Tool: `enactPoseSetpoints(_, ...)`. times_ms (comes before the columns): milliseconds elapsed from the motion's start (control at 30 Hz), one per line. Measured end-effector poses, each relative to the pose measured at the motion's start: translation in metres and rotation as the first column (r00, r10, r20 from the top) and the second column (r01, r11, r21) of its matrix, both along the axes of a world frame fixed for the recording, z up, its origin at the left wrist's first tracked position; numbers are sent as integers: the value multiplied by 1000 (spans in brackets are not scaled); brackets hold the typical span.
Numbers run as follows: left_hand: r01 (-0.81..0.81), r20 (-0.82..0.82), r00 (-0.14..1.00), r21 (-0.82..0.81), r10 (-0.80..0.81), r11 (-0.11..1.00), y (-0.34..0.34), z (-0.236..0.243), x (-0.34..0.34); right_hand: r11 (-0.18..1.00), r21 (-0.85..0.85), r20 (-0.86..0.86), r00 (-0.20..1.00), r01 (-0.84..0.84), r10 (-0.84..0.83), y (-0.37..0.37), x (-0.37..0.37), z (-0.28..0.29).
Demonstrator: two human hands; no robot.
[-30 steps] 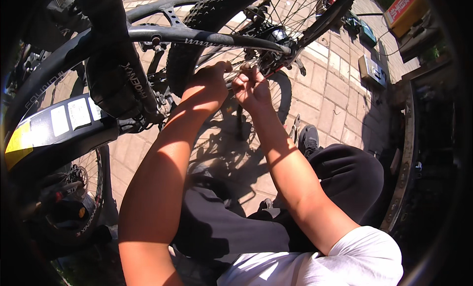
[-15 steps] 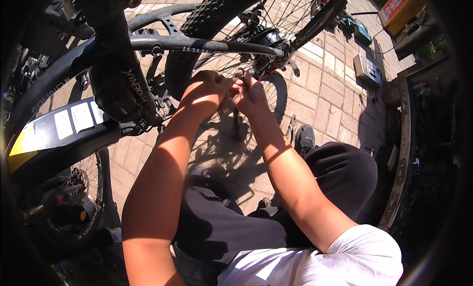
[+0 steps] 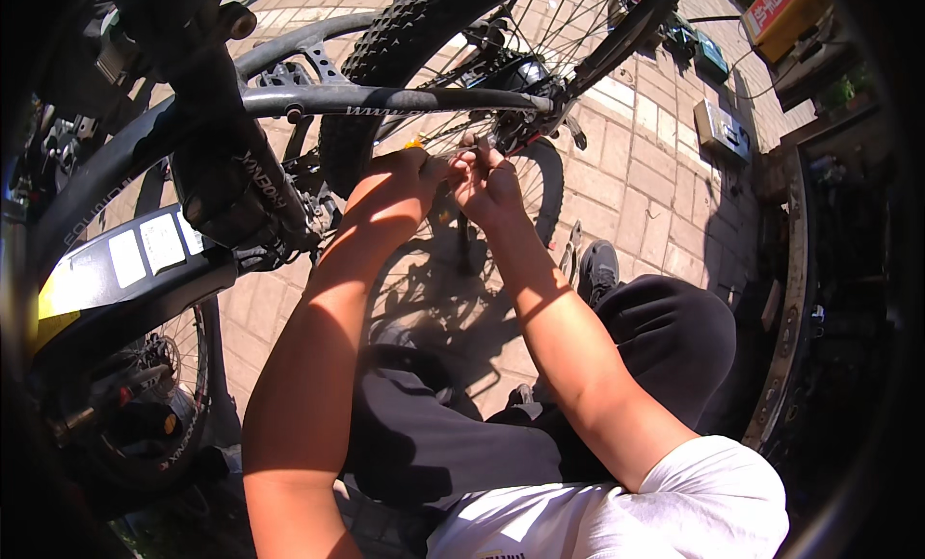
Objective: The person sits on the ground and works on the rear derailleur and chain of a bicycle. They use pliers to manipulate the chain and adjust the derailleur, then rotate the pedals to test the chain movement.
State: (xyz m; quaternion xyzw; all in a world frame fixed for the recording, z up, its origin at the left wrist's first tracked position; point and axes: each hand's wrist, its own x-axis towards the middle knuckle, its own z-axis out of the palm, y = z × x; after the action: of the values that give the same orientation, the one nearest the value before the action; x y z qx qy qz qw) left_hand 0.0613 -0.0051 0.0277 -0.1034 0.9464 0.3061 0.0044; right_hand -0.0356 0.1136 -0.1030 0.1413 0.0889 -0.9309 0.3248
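A dark bicycle leans across the upper left, its rear wheel's knobbly tire point(image 3: 400, 39) above my hands. My left hand point(image 3: 400, 176) is closed just below the frame's grey lower tube point(image 3: 385, 100), with its fingertips close to those of my right. My right hand point(image 3: 484, 185) pinches near the rear derailleur point(image 3: 520, 130), thumb and fingers together. Whatever small piece lies between the fingers is too small and covered to name. A small yellow-orange thing point(image 3: 414, 144) shows just above my left hand. The rear hub point(image 3: 528, 75) sits beyond my fingers.
Another bicycle wheel point(image 3: 173, 366) stands at the lower left. Pliers-like handles point(image 3: 572, 251) lie by my shoe point(image 3: 599, 270) on the brick paving point(image 3: 617, 212). A pale box point(image 3: 723, 132), a teal case point(image 3: 710, 64) and an orange-yellow box point(image 3: 785, 24) are at the right.
The bicycle's frame has shifted slightly down in the picture at the left. The yellow-orange thing now shows above my left hand. My hands stay close together in nearly the same place.
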Motion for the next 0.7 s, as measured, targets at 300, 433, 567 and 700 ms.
enactPoseSetpoints(300, -429, 290, 900, 724, 325, 541, 8, 3, -11, 998, 38, 61, 997, 52, -54, -8, 0, 6)
enactPoseSetpoints(433, -456, 319, 875, 798, 364, 395, 9, -5, -10, 998, 52, 66, 997, 36, -39, -6, -1, 7)
enactPoseSetpoints(567, -287, 147, 958, 520, 247, 805, 5, -6, -7, 999, 12, 96, 995, 30, -31, -3, -1, 7)
enactPoseSetpoints(700, -270, 149, 962, 403, 229, 874, 9, 3, -10, 997, -2, 97, 992, 76, -76, -3, -3, 10)
